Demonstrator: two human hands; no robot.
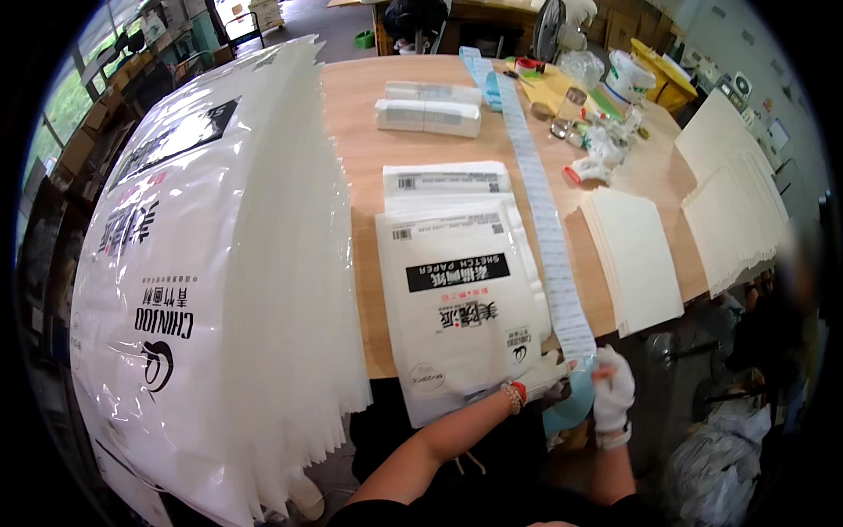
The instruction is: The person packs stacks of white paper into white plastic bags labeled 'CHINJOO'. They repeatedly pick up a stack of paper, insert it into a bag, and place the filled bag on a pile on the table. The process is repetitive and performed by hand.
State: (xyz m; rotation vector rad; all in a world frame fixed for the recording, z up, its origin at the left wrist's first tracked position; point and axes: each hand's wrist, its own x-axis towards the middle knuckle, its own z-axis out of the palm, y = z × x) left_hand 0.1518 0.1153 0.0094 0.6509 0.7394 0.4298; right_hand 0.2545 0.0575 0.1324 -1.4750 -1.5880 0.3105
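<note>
Just off the counter's (356, 101) near edge, the right hand (614, 386) pinches the label strip (546, 230); the left hand (546, 376) meets its other side, grip unclear. The strip runs from between them toward the far edge. Near the far right corner are a glass jar (572, 107) and white bucket (629, 79), contents unclear.

A long strip of labels (540, 193) is held between the gloved left hand (546, 376) and the gloved right hand (614, 389), while flat printed packs (461, 303) are piled on the table (351, 105), big shiny bags (211, 290) are stacked at the left, and white sheets (637, 263) are laid at the right
</note>
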